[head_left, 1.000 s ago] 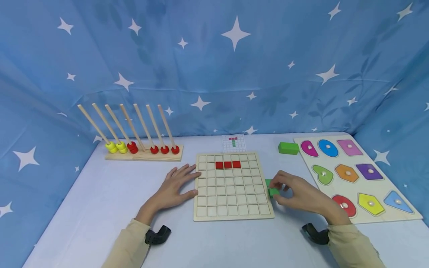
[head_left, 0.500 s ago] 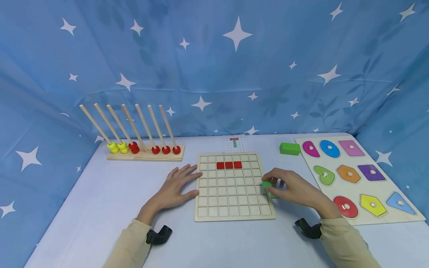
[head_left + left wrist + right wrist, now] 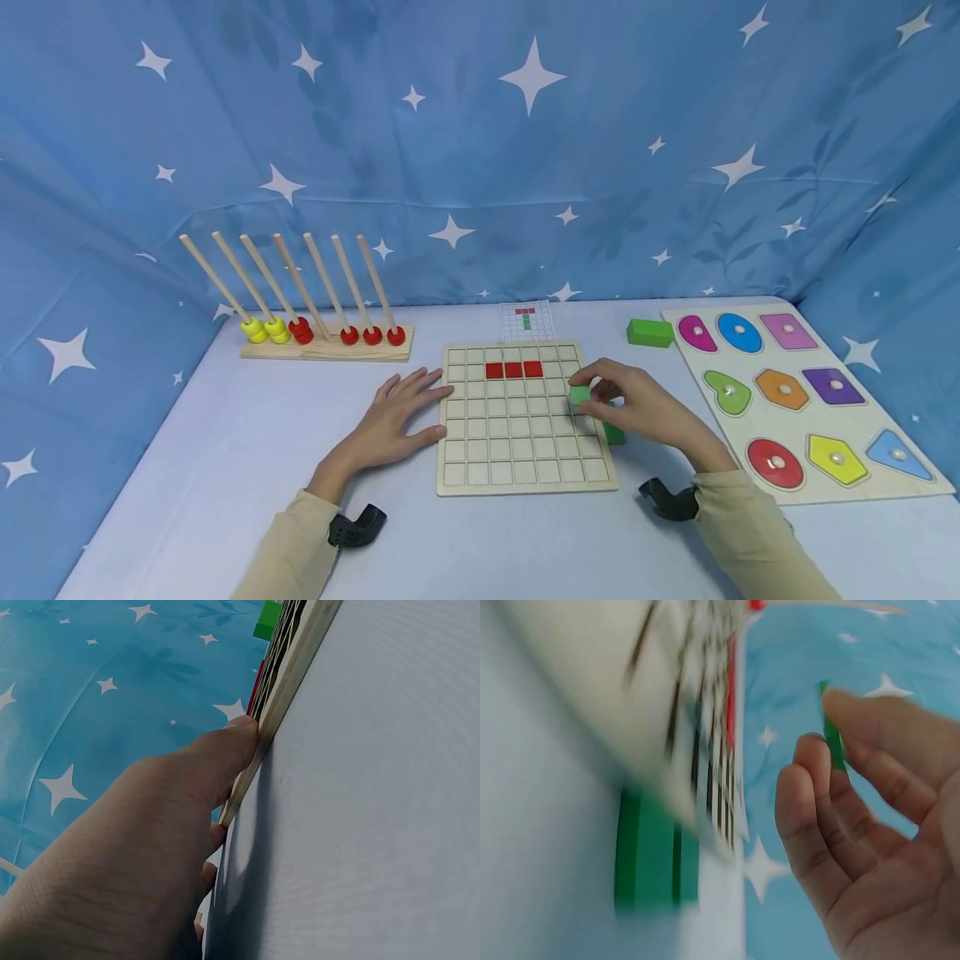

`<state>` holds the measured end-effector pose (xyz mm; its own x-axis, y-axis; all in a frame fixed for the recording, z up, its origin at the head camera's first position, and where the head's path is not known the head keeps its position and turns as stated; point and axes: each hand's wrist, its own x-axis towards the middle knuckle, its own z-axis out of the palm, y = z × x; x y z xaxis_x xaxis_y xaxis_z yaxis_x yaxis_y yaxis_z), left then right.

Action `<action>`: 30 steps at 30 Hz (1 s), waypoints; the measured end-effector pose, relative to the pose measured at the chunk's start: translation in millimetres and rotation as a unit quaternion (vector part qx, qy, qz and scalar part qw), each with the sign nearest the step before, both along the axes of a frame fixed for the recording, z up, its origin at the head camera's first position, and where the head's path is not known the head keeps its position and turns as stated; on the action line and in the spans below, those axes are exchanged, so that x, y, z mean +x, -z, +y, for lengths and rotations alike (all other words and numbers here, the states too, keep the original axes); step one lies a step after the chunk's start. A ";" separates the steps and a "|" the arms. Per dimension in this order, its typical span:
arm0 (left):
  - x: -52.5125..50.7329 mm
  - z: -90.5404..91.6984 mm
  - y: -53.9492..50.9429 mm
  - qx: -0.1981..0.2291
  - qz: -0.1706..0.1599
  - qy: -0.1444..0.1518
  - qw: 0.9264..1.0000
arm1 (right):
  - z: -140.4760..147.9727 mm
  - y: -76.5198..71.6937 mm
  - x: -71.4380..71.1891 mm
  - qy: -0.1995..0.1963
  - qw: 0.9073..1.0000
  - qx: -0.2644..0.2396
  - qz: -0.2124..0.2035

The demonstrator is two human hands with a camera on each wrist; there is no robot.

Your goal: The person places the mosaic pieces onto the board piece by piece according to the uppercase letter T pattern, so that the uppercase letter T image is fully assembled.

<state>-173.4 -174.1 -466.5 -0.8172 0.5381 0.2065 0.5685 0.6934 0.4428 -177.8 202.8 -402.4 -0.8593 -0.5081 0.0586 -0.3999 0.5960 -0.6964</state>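
Note:
A wooden grid board (image 3: 527, 490) lies flat on the table. Three red squares (image 3: 513, 369) sit side by side in one of its upper rows. My left hand (image 3: 390, 421) rests at the board's left edge, fingers extended, thumb and fingertips touching the rim. Over the right part of the board, my right hand (image 3: 636, 404) pinches a small green square block (image 3: 580, 395) between thumb and fingers. It appears edge-on and raised above the board in the right wrist view. Just beyond the board's right edge lies more green block (image 3: 614, 434), partly hidden by the right hand.
Behind the board is a small pattern card (image 3: 527, 332) with a red and green T shape. A green block (image 3: 650, 333) lies at the back. The shape puzzle board (image 3: 798, 421) is on the right, the bead-and-peg rack (image 3: 326, 352) at the back left.
My right hand has lifted a green square block from beside the board and carried it left, over the board's right columns. The left hand has stayed in place.

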 end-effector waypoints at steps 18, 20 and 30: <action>0.3 -0.6 -0.7 0.000 0.002 0.000 1.000 | -27.3 13.9 -20.4 0.064 0.987 -0.096 -0.115; 0.1 -0.8 -0.8 -0.003 0.002 -0.001 1.000 | -30.5 15.0 -21.8 0.064 0.987 -0.093 -0.114; 0.0 -0.5 -0.7 0.001 -0.006 -0.002 1.000 | -49.0 18.5 -28.6 0.067 0.984 -0.099 -0.135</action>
